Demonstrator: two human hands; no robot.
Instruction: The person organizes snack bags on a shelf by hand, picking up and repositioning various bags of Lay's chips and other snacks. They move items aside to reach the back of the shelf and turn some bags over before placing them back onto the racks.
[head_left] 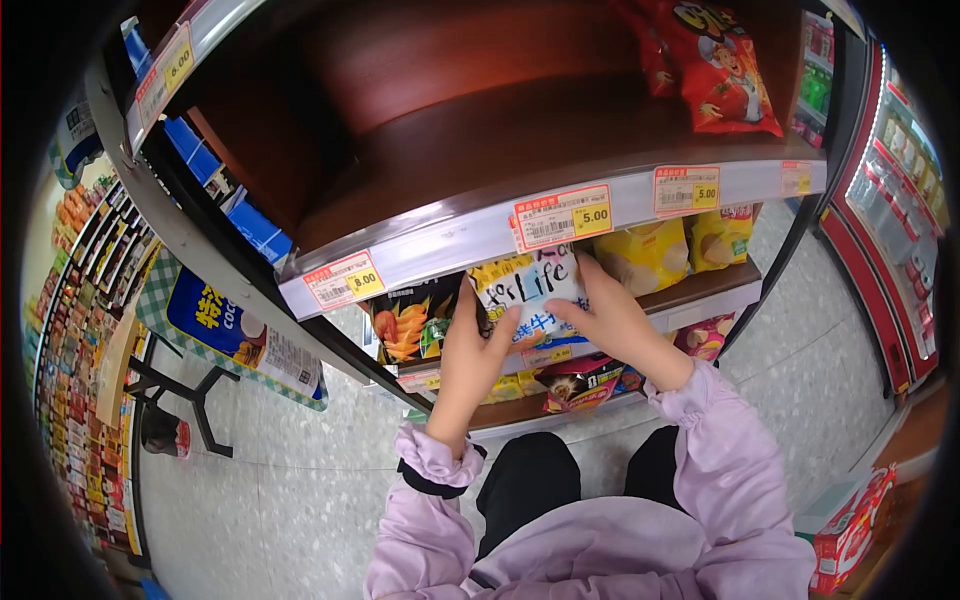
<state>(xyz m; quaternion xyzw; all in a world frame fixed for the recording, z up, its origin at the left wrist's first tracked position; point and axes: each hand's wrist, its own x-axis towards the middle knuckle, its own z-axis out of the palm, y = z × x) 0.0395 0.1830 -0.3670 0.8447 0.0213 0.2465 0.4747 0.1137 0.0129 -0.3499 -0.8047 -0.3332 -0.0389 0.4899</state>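
Both of my hands hold a white snack bag with blue lettering, just below the edge of a shop shelf. My left hand grips its left side with the fingers against the front. My right hand grips its right side, thumb on the front. The bag's top is hidden behind the grey shelf rail. A dark bag with orange chips stands to its left. Yellow chip bags stand to its right. My sleeves are lilac.
Yellow-and-red price tags line the rail. A red snack bag lies on the brown upper shelf. Lower shelves hold more packets. A red drinks cooler is at right, a checkered display stand at left, grey floor below.
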